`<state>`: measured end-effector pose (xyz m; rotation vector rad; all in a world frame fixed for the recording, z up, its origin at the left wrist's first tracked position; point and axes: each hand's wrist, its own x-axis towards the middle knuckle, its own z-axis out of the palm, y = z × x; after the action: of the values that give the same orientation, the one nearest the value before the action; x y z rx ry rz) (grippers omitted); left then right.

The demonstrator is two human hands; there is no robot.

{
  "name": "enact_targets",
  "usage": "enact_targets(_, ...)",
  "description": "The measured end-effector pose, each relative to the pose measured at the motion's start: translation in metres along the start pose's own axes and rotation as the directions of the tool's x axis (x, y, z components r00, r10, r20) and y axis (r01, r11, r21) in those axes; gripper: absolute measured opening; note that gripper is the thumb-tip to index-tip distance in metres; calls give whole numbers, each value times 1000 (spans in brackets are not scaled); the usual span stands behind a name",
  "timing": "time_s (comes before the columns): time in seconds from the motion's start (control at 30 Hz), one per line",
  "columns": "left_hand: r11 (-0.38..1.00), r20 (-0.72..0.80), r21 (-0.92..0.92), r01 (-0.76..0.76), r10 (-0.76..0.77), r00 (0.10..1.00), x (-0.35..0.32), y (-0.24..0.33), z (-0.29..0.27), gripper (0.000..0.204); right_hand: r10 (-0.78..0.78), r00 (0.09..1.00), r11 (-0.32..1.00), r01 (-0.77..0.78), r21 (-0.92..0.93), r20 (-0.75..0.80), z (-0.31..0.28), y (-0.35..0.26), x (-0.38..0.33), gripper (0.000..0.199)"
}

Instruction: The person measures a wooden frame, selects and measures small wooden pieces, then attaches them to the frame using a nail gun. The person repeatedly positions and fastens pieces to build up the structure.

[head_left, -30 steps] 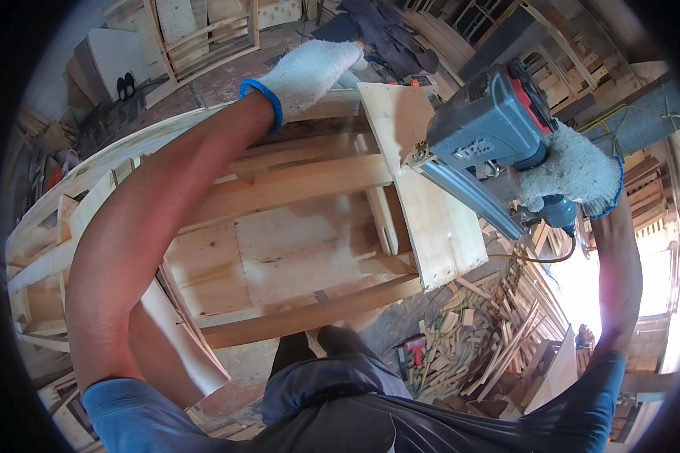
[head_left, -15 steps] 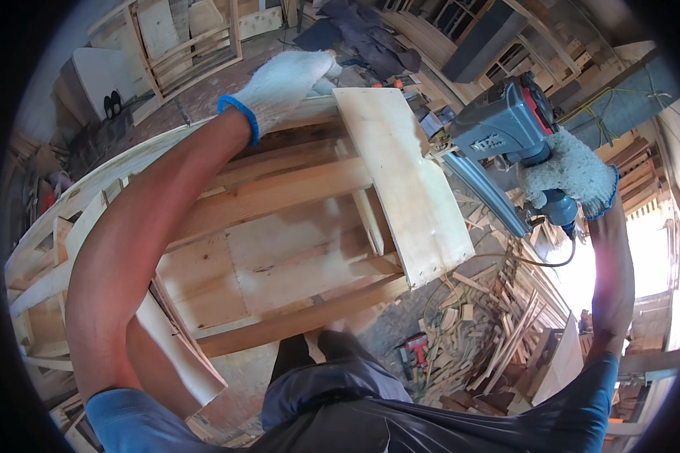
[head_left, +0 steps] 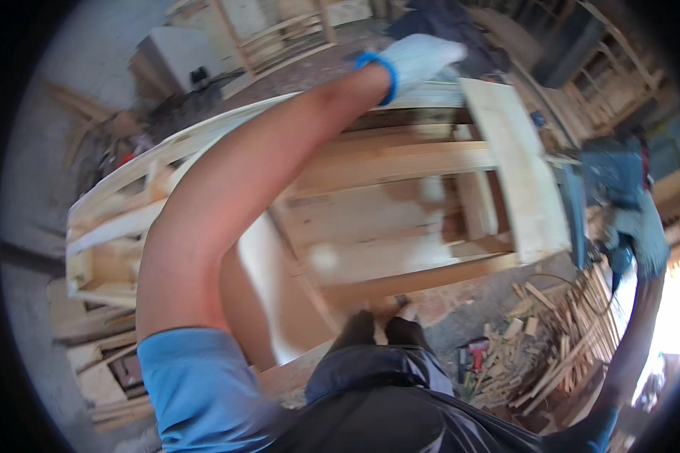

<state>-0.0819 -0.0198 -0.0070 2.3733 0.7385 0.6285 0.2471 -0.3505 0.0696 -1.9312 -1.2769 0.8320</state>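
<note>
My right hand (head_left: 642, 238), in a whitish work glove, is closed round the handle of a blue-grey nail gun (head_left: 613, 170) with a hose. The nail gun is beside the right end of a large wooden frame (head_left: 400, 160), close to a pale plywood panel (head_left: 517, 177) lying across that end. My left hand (head_left: 425, 62), in a white glove with a blue cuff, reaches over the frame's far edge, left of the panel's far corner. Blur smears its fingers, so I cannot make out whether they grip anything.
Wood offcuts (head_left: 540, 347) lie heaped on the floor at the lower right, with a red and black power tool (head_left: 474, 355) beside them. Slatted wooden frames (head_left: 279, 34) lean at the back. Dark cloth (head_left: 449, 34) lies beyond the frame. More wooden pieces (head_left: 98, 370) are stacked at lower left.
The view has swung, so the wooden frame and panel appear farther right. My left hand remains by the frame's far edge. My right hand still holds the nail gun, now nearer the picture's right rim.
</note>
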Motion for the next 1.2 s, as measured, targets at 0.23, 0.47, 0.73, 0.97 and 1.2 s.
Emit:
enact_targets(0.23,844,183,418,-336,284,941,-133,59,-89,40,210,956,910,-114,398,-206,26,145,-86,28)
enact_targets(0.47,890,260,377,-256,164,952,-269,98,-51,23,534,845,728,-444,522,-25,120,259,-123,17)
enact_targets(0.73,802,283,523,-288,156,946,-305,74,-84,20,651,717,546,-671,502,250,210,347,-156,5)
enact_targets(0.97,768,34,637,-62,52,998,-385,40,-155,19,678,630,547,-776,313,378,259,375,-197,5)
enact_targets(1.2,761,-229,619,194,-62,971,-443,88,-144,62,730,572,504,-820,270,375,304,349,-225,5)
